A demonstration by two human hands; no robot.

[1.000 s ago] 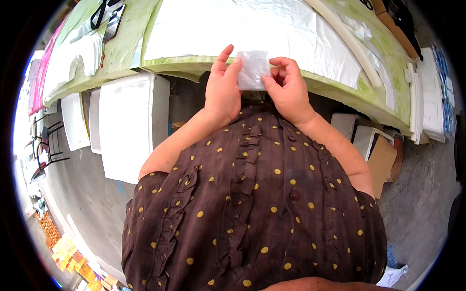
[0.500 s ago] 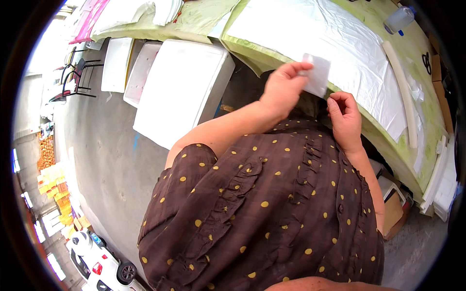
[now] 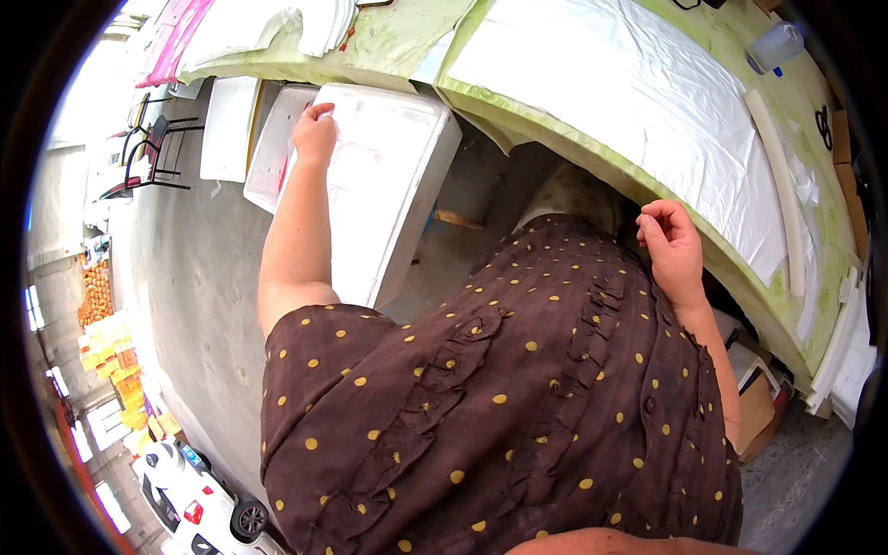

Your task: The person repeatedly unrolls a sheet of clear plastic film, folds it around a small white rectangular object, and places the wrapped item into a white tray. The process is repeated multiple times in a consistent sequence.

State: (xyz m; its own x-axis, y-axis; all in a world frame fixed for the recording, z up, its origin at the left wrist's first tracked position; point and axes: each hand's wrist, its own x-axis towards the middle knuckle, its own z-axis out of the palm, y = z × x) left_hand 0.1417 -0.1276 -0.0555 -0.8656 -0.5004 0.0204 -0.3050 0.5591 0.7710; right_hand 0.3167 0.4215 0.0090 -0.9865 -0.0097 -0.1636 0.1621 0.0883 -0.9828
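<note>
My left hand (image 3: pixel 315 132) is stretched out to the left, over the far left part of a large white bin (image 3: pixel 433 153). Its fingers are closed; any pale thing in them blends into the bright white behind. Pale, faint shapes show inside the bin, too washed out to name. Beside the table's near edge, my right hand (image 3: pixel 672 250) is raised with its fingers curled and the thumb against them. What they hold, if anything, is hidden. White plastic sheeting (image 3: pixel 610 102) lies on the table beyond my right hand.
A green-covered table (image 3: pixel 564 141) curves along the far and right sides. A white foam strip (image 3: pixel 779 190) and a clear bottle (image 3: pixel 775 48) lie on it. Left of the bin stand another white bin (image 3: pixel 268 153), a white board (image 3: pixel 228 129) and a black chair (image 3: pixel 159 148).
My left hand has swung left from the table edge to the white bin. The small clear plastic packet it held no longer shows distinctly. My right hand stays curled near the table edge.
</note>
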